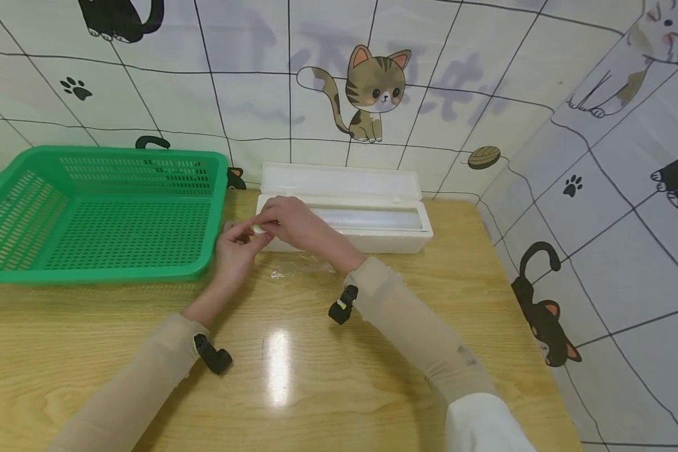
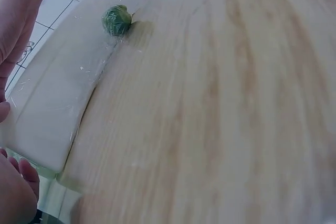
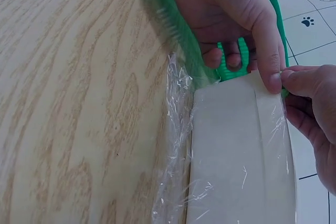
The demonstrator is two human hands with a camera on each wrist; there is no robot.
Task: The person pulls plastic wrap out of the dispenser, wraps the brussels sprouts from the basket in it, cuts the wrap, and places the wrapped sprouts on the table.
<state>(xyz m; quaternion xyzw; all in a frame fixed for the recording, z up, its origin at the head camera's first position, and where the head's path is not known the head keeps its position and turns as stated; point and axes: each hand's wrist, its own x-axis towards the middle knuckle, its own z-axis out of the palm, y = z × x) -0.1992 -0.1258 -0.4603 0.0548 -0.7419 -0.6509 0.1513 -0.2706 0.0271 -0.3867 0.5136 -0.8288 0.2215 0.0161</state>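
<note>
Both hands meet at the left end of a white cling film box (image 1: 367, 242), its lid (image 1: 339, 181) raised and a roll of film (image 1: 373, 220) inside. My left hand (image 1: 237, 251) and right hand (image 1: 294, 223) pinch a small pale green piece (image 1: 257, 229) with thumbs and fingertips at the box's front corner; I cannot tell what it is. The left thumb rests at the box edge in the right wrist view. Clear film (image 3: 176, 145) lies crumpled along the box's front. A small round green vegetable (image 2: 116, 20), like a Brussels sprout, sits under film; my right forearm hides it in the head view.
A green perforated basket (image 1: 130, 273) stands on the wooden table (image 1: 316, 376), close to the left of the box and my left hand. A cat-patterned sheet (image 1: 248, 94) rises behind the box and along the table's right side.
</note>
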